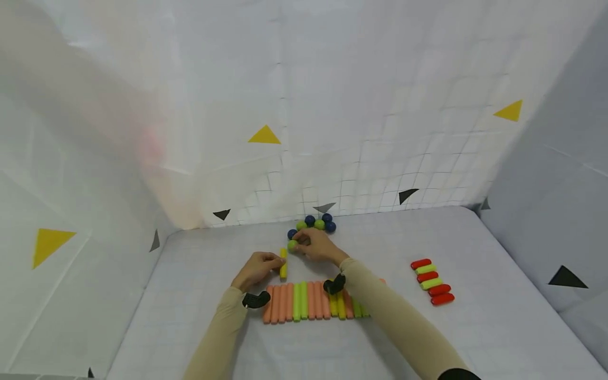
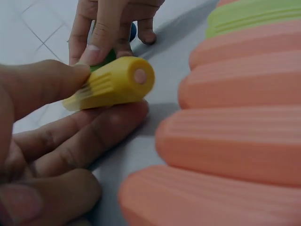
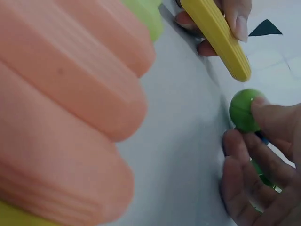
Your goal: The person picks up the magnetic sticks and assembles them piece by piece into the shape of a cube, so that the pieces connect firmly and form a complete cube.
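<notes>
My left hand [image 1: 256, 270] pinches a yellow ribbed stick [image 1: 283, 268] between thumb and fingers. In the left wrist view, the stick's end shows a pale pink dot [image 2: 140, 76]. Just to the right, my right hand [image 1: 317, 247] grips a small green ball [image 1: 292, 245] with its thumb and fingertips. The ball sits close to the far end of the yellow stick [image 3: 218, 40] in the right wrist view. Several dark blue balls [image 1: 330, 227] and green balls [image 1: 320, 225] cluster just beyond my right hand, which hides part of them.
In front of both hands lies a side-by-side row of salmon sticks [image 1: 282, 303], green sticks [image 1: 301, 301] and yellow sticks [image 1: 341, 305], partly covered by my right forearm. A slanted column of short red pieces [image 1: 442, 299] and yellow-green pieces [image 1: 431, 283] lies at right. White walls [image 1: 332, 105] enclose the table.
</notes>
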A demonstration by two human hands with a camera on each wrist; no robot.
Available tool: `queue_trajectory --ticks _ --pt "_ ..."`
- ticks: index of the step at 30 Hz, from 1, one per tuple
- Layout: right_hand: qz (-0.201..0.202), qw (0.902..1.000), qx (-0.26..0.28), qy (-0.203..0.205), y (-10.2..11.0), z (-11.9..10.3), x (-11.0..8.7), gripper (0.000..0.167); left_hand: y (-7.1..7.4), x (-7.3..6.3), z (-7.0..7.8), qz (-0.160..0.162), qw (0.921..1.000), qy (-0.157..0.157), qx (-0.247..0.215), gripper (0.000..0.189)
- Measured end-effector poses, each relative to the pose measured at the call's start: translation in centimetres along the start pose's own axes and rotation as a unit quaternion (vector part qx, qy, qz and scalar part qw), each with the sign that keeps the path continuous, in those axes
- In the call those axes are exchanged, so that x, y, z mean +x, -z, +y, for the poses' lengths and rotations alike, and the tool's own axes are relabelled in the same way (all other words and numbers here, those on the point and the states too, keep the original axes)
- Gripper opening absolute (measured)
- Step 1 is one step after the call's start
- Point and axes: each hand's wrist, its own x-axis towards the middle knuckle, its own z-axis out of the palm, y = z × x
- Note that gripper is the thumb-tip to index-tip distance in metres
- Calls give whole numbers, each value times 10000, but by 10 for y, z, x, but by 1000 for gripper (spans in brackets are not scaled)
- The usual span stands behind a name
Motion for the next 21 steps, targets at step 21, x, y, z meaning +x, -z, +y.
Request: queue_trajectory --ticks 21 --pt "-449 9928 1087 -239 -6 4 11 31 -1 0 -1 -40 9997 -225 -31 32"
